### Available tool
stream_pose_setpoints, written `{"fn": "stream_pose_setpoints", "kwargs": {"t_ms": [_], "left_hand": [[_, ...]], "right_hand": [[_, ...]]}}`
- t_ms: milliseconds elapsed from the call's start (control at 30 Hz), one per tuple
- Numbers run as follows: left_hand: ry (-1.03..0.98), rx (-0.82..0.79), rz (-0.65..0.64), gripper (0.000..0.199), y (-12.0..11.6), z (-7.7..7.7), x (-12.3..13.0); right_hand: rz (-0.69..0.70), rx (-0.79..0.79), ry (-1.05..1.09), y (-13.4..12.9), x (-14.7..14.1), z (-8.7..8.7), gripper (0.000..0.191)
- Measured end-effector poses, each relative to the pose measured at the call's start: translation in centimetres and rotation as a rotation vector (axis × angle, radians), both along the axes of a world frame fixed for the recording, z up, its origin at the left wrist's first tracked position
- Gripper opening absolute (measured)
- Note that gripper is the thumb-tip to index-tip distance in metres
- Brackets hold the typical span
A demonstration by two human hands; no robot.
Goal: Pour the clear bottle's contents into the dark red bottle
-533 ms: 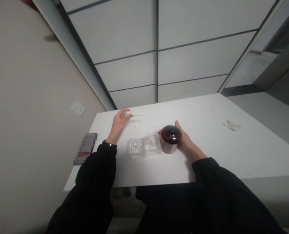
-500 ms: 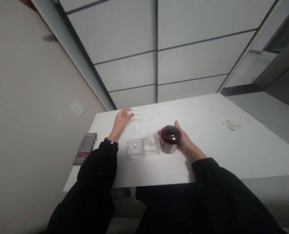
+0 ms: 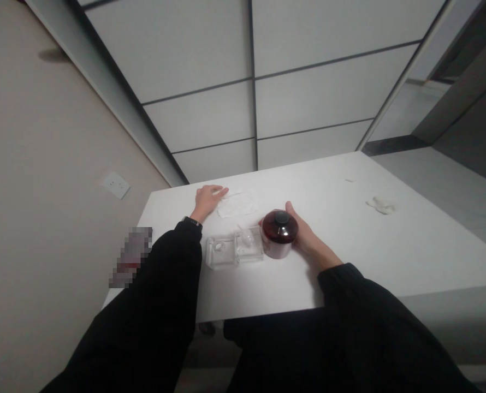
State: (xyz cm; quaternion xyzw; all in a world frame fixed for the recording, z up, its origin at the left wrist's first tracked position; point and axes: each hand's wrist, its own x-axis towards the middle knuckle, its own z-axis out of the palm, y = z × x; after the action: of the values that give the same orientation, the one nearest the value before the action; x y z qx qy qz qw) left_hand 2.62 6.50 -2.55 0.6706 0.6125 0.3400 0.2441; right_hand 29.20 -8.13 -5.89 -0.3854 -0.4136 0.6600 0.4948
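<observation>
My right hand [image 3: 306, 232] is wrapped round the right side of a round jar [image 3: 279, 249] with a clear-looking body and a dark red lid with a black knob. The jar stands upright against a clear condiment box [image 3: 221, 257] with two square compartments. A small clear round piece [image 3: 219, 247] is in the left compartment, and a clear spoon-like piece [image 3: 248, 238] is in the right one. Farther back, my left hand [image 3: 208, 200] is at the left edge of a thin white tissue [image 3: 237, 204], thumb and forefinger apart, with nothing visible in them.
A crumpled whitish scrap [image 3: 381, 205] lies on the white table [image 3: 337, 240] to the right, with a smaller scrap [image 3: 350, 180] behind it. At the left edge is a blurred-out flat object [image 3: 131, 256]. White sliding panels [image 3: 210, 114] rise behind the table.
The small clear piece that was in my left hand no longer shows there. That hand now lies beside the tissue. My right hand remains on the jar; the whole view has shifted slightly.
</observation>
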Motion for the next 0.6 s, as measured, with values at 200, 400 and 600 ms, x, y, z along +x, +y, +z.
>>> {"fn": "stream_pose_setpoints", "kwargs": {"t_ms": [200,400,600], "left_hand": [[0.013,0.009,-0.267,0.042,-7.4,6.5,-0.1],[0.348,-0.014,-0.793,0.044,-16.3,10.5,1.9],[0.520,0.072,-0.719,0.031,-17.0,8.7,2.9]], "right_hand": [[-0.033,0.006,-0.011,0.1,-0.1,0.2,0.082],[-0.004,-0.015,0.047,-0.2,-0.4,0.4,0.083],[0.046,-0.049,0.006,-0.1,0.0,-0.2,0.087]]}}
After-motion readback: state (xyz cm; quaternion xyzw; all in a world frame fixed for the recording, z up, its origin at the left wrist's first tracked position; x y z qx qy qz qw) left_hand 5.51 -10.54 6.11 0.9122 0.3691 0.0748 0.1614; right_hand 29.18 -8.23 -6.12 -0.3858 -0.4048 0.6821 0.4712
